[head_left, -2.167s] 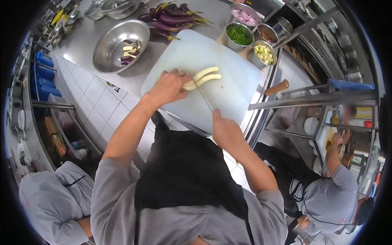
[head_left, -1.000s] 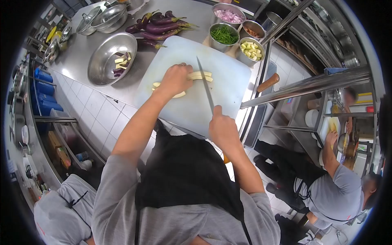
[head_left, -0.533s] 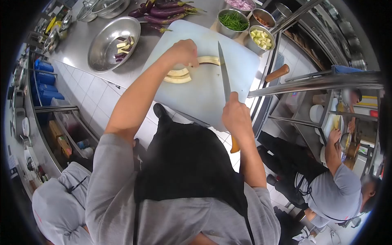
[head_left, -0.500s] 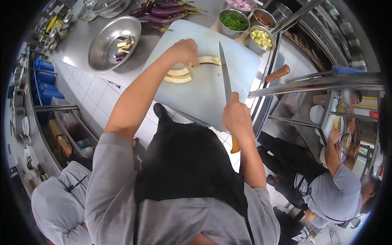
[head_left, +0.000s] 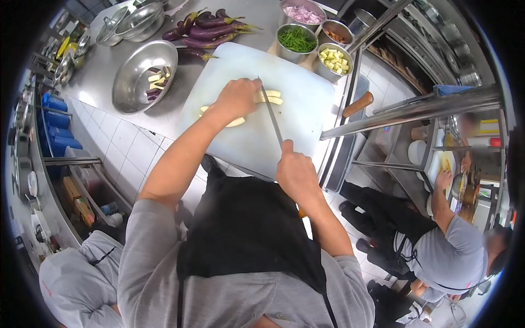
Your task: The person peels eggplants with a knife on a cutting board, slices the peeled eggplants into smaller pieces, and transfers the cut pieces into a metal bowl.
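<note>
My right hand (head_left: 297, 170) is closed round the handle of a long kitchen knife (head_left: 274, 119). Its blade lies across pale eggplant strips (head_left: 273, 98) on the white cutting board (head_left: 257, 147). Just left of the blade, my left hand (head_left: 236, 99) has its fingers curled down onto the same strips, hiding their left ends. More eggplant pieces (head_left: 235, 122) lie under and beside my left wrist, partly covered by it.
Left of the board, a steel bowl (head_left: 127, 82) holds cut eggplant pieces. Whole purple eggplants (head_left: 210, 34) lie behind. Steel containers of chopped greens (head_left: 296, 39), diced pale vegetable (head_left: 334, 60) and chopped onion (head_left: 302, 15) stand behind right. A co-worker (head_left: 445, 240) works at right.
The knife has moved left, from beside the strips to across them. My left hand stays by the strips, slightly nearer me. The whole view has shifted a little.
</note>
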`<state>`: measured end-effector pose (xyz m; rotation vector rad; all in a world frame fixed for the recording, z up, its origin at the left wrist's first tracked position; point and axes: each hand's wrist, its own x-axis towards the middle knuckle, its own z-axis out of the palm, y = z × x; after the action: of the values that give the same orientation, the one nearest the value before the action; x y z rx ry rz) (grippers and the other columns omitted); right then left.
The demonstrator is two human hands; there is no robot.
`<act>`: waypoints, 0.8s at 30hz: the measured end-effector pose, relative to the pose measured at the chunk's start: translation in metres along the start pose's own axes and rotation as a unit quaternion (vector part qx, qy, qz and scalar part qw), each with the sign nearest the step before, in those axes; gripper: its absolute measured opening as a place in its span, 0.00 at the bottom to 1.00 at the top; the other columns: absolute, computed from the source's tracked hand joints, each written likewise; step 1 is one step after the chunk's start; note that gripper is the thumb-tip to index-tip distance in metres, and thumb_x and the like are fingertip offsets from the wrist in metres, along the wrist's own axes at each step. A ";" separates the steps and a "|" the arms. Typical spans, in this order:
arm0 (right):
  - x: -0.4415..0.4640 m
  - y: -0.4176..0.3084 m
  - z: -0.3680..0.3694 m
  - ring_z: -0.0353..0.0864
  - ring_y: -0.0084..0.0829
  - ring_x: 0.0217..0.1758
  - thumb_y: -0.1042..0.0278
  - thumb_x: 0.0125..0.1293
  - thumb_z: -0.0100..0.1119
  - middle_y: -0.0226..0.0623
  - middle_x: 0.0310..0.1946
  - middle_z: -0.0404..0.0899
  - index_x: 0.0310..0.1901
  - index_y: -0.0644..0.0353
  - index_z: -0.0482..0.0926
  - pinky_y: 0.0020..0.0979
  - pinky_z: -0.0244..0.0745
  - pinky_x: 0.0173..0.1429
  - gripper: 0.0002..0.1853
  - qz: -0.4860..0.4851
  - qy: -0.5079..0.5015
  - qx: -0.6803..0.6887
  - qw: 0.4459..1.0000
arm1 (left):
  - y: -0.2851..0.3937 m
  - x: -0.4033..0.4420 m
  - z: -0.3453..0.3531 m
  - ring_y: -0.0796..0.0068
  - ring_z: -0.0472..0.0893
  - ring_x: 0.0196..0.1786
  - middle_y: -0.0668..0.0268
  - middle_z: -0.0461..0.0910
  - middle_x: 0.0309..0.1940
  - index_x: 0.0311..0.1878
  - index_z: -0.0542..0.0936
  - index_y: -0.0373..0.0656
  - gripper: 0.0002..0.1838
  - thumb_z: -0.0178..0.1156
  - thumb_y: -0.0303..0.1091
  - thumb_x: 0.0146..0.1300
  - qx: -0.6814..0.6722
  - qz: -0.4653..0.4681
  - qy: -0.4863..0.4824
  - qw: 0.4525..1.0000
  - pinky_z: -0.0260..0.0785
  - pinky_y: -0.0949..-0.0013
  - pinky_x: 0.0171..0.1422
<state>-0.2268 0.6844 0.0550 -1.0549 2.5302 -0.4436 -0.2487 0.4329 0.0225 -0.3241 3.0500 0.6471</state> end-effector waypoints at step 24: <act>0.014 0.007 -0.003 0.85 0.70 0.42 0.78 0.68 0.46 0.71 0.33 0.83 0.49 0.72 0.69 0.62 0.79 0.51 0.10 0.071 -0.036 0.028 0.996 | -0.086 -0.075 -0.034 0.47 0.84 0.59 0.51 0.87 0.54 0.57 0.86 0.38 0.25 0.69 0.31 0.53 -0.105 0.042 0.120 0.986 0.75 0.54 0.69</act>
<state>-0.2421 0.6795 0.0520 -0.8494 2.4934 -0.4251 -0.1570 0.3570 0.0229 -0.2949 3.2417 1.0100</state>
